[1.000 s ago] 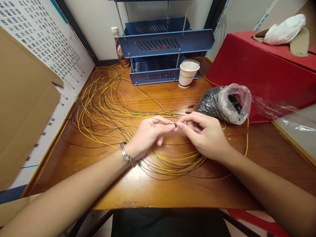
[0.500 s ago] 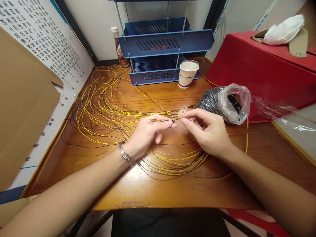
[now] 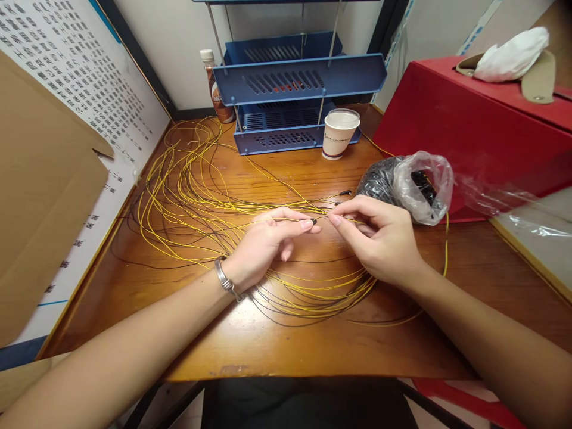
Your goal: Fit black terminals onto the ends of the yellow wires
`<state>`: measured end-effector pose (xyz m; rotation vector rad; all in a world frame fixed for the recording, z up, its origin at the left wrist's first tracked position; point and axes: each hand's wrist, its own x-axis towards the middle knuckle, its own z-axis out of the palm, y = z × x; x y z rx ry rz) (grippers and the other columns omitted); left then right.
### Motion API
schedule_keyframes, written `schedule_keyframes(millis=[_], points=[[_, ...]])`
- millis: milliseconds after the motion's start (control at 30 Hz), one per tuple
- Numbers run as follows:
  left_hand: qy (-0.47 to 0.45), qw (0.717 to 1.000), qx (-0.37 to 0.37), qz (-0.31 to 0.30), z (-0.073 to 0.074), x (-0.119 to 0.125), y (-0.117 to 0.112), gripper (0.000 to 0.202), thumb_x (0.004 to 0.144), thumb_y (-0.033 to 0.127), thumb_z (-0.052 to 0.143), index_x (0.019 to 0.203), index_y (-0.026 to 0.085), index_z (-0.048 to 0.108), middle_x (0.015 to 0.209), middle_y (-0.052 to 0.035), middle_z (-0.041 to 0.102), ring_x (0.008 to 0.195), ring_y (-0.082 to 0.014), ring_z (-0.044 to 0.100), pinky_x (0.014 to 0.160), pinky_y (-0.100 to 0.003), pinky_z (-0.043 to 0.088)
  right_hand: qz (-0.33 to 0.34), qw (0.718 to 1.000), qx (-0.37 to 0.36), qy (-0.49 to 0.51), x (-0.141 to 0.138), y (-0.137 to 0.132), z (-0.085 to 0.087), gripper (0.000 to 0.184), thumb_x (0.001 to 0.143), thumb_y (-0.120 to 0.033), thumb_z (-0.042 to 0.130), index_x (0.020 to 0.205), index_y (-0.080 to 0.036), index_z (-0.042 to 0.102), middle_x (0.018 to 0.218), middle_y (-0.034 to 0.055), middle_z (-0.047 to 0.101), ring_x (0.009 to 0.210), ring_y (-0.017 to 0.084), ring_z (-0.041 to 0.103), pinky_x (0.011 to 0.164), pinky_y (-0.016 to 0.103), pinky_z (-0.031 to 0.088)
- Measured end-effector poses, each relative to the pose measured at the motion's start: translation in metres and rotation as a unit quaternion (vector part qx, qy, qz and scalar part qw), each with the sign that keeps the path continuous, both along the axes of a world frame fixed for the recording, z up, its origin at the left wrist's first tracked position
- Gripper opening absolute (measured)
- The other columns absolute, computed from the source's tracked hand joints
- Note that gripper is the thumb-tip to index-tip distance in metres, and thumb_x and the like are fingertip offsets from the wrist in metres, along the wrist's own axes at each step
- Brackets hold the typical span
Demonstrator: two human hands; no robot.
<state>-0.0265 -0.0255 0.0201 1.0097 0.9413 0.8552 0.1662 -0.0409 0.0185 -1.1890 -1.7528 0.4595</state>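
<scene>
Between the thumb and fingers of my left hand (image 3: 277, 241) is a small black connector (image 3: 314, 221). Just to its right, my right hand (image 3: 379, 238) pinches a thin wire (image 3: 325, 215) at the thumb and index fingertips. The hands are close but apart, above the middle of the table. Long yellow and black wires (image 3: 179, 185) spread in loose loops to the left, and more loops (image 3: 322, 298) curve under and in front of my hands. Behind my right fingers, a black wire-end connector (image 3: 345, 192) lies on the table.
A clear plastic bag (image 3: 424, 185) of black parts stands right of my hands, against a red box (image 3: 469, 131). Behind are a paper cup (image 3: 340, 136), a blue tiered rack (image 3: 299, 80) and a bottle (image 3: 217, 89). Cardboard (image 3: 44, 196) leans at left.
My right fingertips have shifted very slightly to the right along the wire. My left hand stays in place with the black connector.
</scene>
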Motion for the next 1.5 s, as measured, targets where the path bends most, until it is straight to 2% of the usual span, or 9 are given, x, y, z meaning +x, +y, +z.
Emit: schedule_keyframes(millis=[367,533,733,933,1067,1500], points=[[0.01,1.0,0.005,-0.002,-0.0001,-0.0004,0.0003,0.017,0.08,0.027,0.077,0.086,0.014,0.069,0.094,-0.0068,0.079,0.04,-0.0015,0.043,0.041,-0.019,0.027,0.005,1.0,-0.008,-0.006,-0.0006,-0.0001,0.0,0.008,0.086,-0.021,0.066,0.081,-0.018,0.072,0.071,0.0028,0.068,0.053,0.01,0.05,0.044,0.024,0.034],[0.011,1.0,0.01,-0.006,-0.0009,-0.0001,0.0003,0.018,0.079,0.028,0.077,0.087,0.014,0.069,0.095,-0.0068,0.079,0.04,-0.0015,0.043,0.041,-0.02,0.026,0.006,1.0,-0.005,0.0,-0.002,-0.0007,0.0006,0.008,0.086,-0.02,0.066,0.081,-0.018,0.072,0.073,0.0036,0.069,0.057,0.012,0.055,0.047,0.024,0.038],[0.019,1.0,0.019,-0.015,-0.0004,-0.001,-0.0006,0.018,0.08,0.028,0.076,0.086,0.013,0.07,0.095,-0.007,0.079,0.04,-0.0009,0.042,0.041,-0.019,0.027,0.014,1.0,-0.006,-0.009,-0.0006,-0.0011,-0.0015,0.009,0.087,-0.02,0.066,0.081,-0.018,0.072,0.072,0.0025,0.068,0.051,0.009,0.048,0.044,0.024,0.032],[0.023,0.999,0.029,-0.016,-0.0012,-0.0005,0.0006,0.019,0.08,0.029,0.076,0.087,0.013,0.07,0.095,-0.0071,0.079,0.041,-0.0012,0.043,0.041,-0.02,0.028,0.023,0.999,-0.015,-0.017,-0.0002,-0.0013,-0.0014,0.009,0.087,-0.02,0.065,0.081,-0.018,0.072,0.075,0.0032,0.07,0.054,0.01,0.05,0.047,0.025,0.035],[0.02,0.999,0.031,-0.014,-0.0023,0.0003,0.0001,0.02,0.079,0.03,0.078,0.087,0.013,0.071,0.088,-0.0051,0.078,0.04,-0.0012,0.043,0.04,-0.019,0.027,0.033,0.999,-0.017,-0.025,-0.001,-0.002,-0.001,0.011,0.088,-0.019,0.065,0.081,-0.018,0.073,0.079,0.0045,0.071,0.059,0.012,0.054,0.05,0.025,0.038],[0.025,0.999,0.023,-0.022,0.0003,0.0021,-0.0008,0.017,0.077,0.026,0.077,0.084,0.012,0.07,0.067,-0.0003,0.072,0.038,-0.0023,0.042,0.039,-0.018,0.027,0.05,0.998,-0.012,-0.029,-0.0037,-0.0007,-0.0027,0.01,0.088,-0.018,0.065,0.083,-0.017,0.073,0.075,0.0031,0.069,0.057,0.01,0.053,0.05,0.023,0.039]])
